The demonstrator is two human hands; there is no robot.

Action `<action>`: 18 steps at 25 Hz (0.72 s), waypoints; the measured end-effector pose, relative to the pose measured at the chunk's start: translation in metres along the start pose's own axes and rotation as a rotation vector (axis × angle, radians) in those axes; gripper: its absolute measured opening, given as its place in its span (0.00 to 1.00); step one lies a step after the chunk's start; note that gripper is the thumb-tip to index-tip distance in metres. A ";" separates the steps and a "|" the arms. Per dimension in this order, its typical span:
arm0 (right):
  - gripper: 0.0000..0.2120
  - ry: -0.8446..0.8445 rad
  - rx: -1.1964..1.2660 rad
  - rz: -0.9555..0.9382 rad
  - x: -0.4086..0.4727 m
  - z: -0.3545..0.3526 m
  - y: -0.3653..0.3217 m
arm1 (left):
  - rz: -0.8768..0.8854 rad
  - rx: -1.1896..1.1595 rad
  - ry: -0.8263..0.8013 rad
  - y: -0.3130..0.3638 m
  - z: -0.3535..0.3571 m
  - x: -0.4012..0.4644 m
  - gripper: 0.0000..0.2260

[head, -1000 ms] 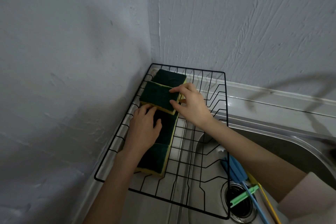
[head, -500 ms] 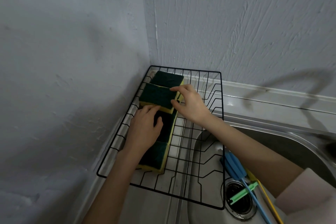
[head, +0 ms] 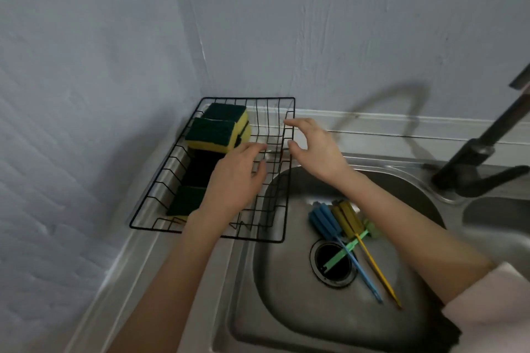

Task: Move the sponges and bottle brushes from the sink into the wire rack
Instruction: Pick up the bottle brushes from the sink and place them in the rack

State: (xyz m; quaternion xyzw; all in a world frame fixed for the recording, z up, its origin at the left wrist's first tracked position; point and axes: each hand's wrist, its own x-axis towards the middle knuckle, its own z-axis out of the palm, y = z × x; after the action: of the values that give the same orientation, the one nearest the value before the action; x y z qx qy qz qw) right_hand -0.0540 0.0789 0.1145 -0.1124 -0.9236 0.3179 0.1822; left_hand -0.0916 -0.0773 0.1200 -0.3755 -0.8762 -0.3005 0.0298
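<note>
A black wire rack (head: 282, 210) sits on the steel counter in the wall corner. Several green-and-yellow sponges (head: 210, 135) lie in a row along its left side, the far ones stacked. Three bottle brushes lie crossed in the sink (head: 286, 309) by the drain: a blue one (head: 325, 222), a yellow one (head: 348, 219) and a green one (head: 342, 255). My left hand (head: 233, 180) hovers over the rack with fingers spread, holding nothing. My right hand (head: 312, 146) is open above the rack's right edge, empty too.
A dark tap (head: 481, 157) rises at the right behind the sink. Its shadow falls on the textured wall. The drain hole (head: 334, 264) lies under the brush handles. A second basin edge (head: 499, 209) shows at the far right.
Both hands have let go of the sponges and drawn back to the right, over the rack's empty half. The view has swung right, showing more of the sink and the tap.
</note>
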 end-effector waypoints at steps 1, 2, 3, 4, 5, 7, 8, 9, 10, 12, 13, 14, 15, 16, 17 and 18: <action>0.20 0.012 -0.011 0.021 -0.010 -0.008 0.006 | 0.019 -0.005 -0.015 0.010 0.005 -0.002 0.15; 0.20 0.018 -0.024 0.040 -0.021 -0.017 0.013 | 0.030 -0.017 -0.033 0.020 0.010 -0.004 0.16; 0.20 0.017 -0.032 0.055 -0.029 -0.023 0.019 | 0.037 -0.027 -0.046 0.027 0.015 -0.006 0.16; 0.20 0.014 -0.039 0.070 -0.039 -0.029 0.026 | 0.043 -0.032 -0.058 0.036 0.021 -0.008 0.16; 0.20 0.011 -0.043 0.084 -0.048 -0.035 0.033 | 0.050 -0.033 -0.067 0.044 0.027 -0.011 0.15; 0.20 -0.009 -0.047 0.118 -0.066 -0.045 0.048 | 0.059 -0.047 -0.095 0.061 0.041 -0.018 0.15; 0.20 -0.028 -0.050 0.136 -0.073 -0.048 0.056 | 0.057 -0.056 -0.110 0.068 0.049 -0.020 0.16; 0.20 -0.049 -0.055 0.153 -0.081 -0.051 0.065 | 0.051 -0.060 -0.127 0.073 0.056 -0.023 0.16; 0.20 -0.071 -0.064 0.174 -0.088 -0.052 0.074 | 0.041 -0.059 -0.147 0.077 0.064 -0.026 0.16; 0.20 -0.114 -0.073 0.228 -0.100 -0.051 0.092 | 0.017 -0.063 -0.198 0.082 0.083 -0.032 0.16; 0.20 -0.132 -0.068 0.260 -0.106 -0.049 0.101 | 0.001 -0.078 -0.223 0.083 0.092 -0.035 0.16; 0.20 -0.153 -0.062 0.296 -0.111 -0.047 0.111 | -0.026 -0.102 -0.249 0.083 0.103 -0.038 0.15; 0.20 -0.180 -0.059 0.330 -0.117 -0.044 0.121 | -0.060 -0.128 -0.278 0.084 0.115 -0.041 0.14; 0.19 -0.213 -0.060 0.361 -0.122 -0.040 0.131 | -0.090 -0.145 -0.310 0.084 0.127 -0.043 0.13; 0.19 -0.252 -0.062 0.391 -0.127 -0.036 0.142 | -0.112 -0.152 -0.349 0.084 0.141 -0.045 0.13; 0.19 -0.295 -0.067 0.424 -0.132 -0.033 0.154 | -0.136 -0.157 -0.390 0.084 0.156 -0.046 0.13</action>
State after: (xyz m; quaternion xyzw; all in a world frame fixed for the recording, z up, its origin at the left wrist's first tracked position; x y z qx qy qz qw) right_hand 0.0938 0.1732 0.0064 -0.2617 -0.9060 0.3313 -0.0289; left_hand 0.0251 0.0243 0.0222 -0.3678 -0.8626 -0.2907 -0.1901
